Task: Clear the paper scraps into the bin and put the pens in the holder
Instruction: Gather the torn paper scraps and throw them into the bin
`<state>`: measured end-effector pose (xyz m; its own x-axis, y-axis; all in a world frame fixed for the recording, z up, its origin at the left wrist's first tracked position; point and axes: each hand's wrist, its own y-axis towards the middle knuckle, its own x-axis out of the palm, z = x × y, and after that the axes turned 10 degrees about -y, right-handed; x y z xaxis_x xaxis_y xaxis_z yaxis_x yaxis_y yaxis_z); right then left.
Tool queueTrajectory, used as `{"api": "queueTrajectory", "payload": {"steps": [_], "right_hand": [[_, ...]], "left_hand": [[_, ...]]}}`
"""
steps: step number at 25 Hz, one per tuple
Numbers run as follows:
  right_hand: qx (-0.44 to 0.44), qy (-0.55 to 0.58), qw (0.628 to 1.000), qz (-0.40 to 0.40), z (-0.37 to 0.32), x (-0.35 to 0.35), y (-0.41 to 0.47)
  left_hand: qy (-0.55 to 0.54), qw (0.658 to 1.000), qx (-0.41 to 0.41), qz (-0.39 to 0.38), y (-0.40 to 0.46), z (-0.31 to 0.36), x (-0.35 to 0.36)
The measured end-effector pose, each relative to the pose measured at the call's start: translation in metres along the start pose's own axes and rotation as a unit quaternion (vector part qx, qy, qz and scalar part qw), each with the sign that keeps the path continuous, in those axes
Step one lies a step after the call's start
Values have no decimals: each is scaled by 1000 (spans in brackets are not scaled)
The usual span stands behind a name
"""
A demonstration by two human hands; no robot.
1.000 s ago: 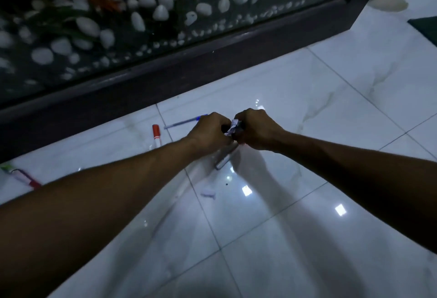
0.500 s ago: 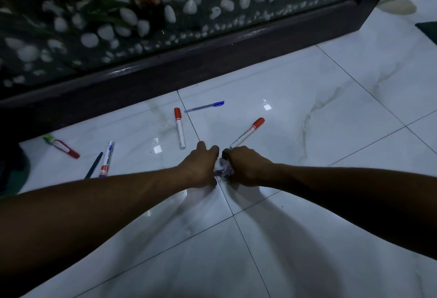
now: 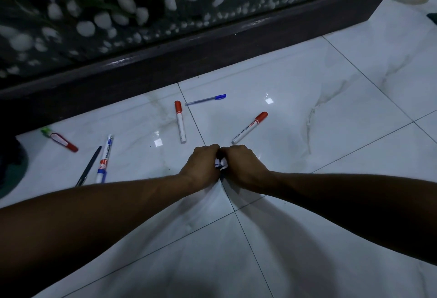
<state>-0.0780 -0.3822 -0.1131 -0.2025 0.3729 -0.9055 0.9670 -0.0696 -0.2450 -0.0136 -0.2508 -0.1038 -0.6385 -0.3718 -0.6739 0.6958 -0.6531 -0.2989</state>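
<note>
At the centre of the frame the left hand (image 3: 203,164) and right hand (image 3: 242,165) meet knuckle to knuckle above the floor (image 3: 331,113), both curled tight round one crumpled paper scrap (image 3: 221,164), of which only a small white bit shows between them.

Six pens lie flat on the tiles above and left of the hands. Two red-capped markers: one (image 3: 180,121) runs nearly up and down the frame, cap toward the top; the other (image 3: 250,127) slants, cap to the upper right, its bare end close to the right hand. A thin blue pen (image 3: 205,99) lies almost level, cap to the right. At the left, a blue-and-white marker (image 3: 104,158) and a dark pen (image 3: 88,166) lie side by side, both leaning steeply. Furthest left, a red pen with a green end (image 3: 59,139) slants to the lower right.

A dark frame (image 3: 189,54) holding white pebbles (image 3: 123,1) crosses the top
</note>
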Motion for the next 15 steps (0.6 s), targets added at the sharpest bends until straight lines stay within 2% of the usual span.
{"api": "queueTrajectory", "payload": {"steps": [3, 6, 12, 15], "right_hand": [[15, 56, 998, 8, 2, -4, 1], [8, 56, 998, 17, 5, -26, 8], [4, 73, 996, 52, 0, -116, 30], [-27, 47, 996, 77, -13, -157, 40]], "left_hand": [[-30, 999, -15, 22, 1, -1, 1], [-68, 997, -8, 40, 6, 5, -12], [-141, 986, 23, 88, 38, 46, -69], [-155, 980, 45, 113, 47, 64, -103]]}}
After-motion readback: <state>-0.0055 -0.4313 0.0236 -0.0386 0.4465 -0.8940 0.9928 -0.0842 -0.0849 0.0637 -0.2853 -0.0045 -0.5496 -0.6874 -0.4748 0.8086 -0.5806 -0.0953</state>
